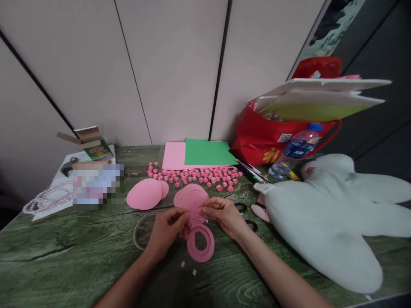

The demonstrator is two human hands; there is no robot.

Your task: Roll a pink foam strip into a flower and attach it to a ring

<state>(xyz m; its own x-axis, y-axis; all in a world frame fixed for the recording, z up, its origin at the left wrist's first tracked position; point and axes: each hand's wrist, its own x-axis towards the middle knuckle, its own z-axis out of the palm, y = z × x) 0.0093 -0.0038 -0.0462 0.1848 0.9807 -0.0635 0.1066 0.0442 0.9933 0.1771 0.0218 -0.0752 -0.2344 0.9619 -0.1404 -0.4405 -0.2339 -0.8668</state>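
My left hand (171, 226) is closed in a pinch, with a small piece of pink paper (185, 232) showing at its fingers. Opposite it, my right hand (223, 214) pinches too, over a pile of pink paper discs (192, 194); whatever its fingertips hold is too small to make out. Just below the hands lies a pink paper ring (209, 250). A roll of clear tape (136, 233) is partly hidden behind my left hand. Beside my right hand, the black scissors handles (252, 225) show in part.
Many small pink paper rolls (192, 176) lie before green paper (208, 153). More pink ovals (144, 194) rest at left, near beads (48, 199) and an opened box (98, 149). At right are a red bag (250, 139), a bottle (293, 152) and a white plush toy (317, 222).
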